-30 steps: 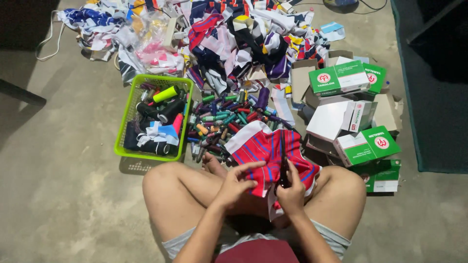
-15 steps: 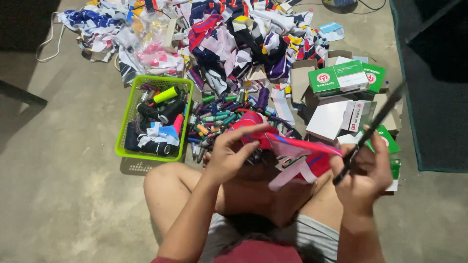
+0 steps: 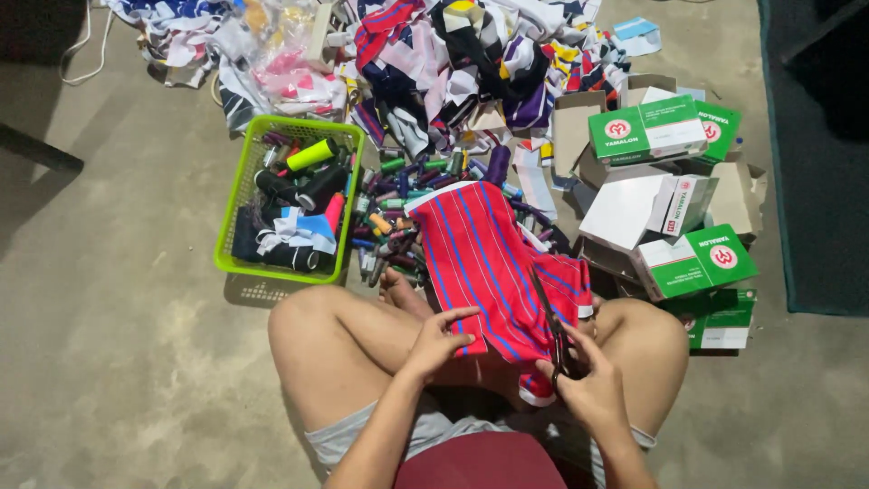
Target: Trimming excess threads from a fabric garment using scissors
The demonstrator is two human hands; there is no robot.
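**Scissors back on the red cloth, blades aimed away from me**

Half a second ago my right hand [image 3: 593, 389] was swung out to the side with the scissors [image 3: 549, 319] lifted toward the boxes, and the red striped cloth [image 3: 484, 263] hung bunched from my left hand [image 3: 441, 342]. Now the cloth is spread flat over my lap and right knee, and the scissors have come back onto it. I judge that the cutting is in hand again, not paused.

The right hand is closed around the scissor handles; I cannot tell how far the blades are apart. The left hand presses with spread fingers on the near edge of the cloth, pinning it and not gripping it.

The long axis of the scissors runs from my right hand up and a little to the left, tip pointing away from my body, almost along the blue stripes. The cloth also lies long in this direction, its far end toward the thread spools [image 3: 398, 217] on the floor, beside the green basket [image 3: 237, 195].
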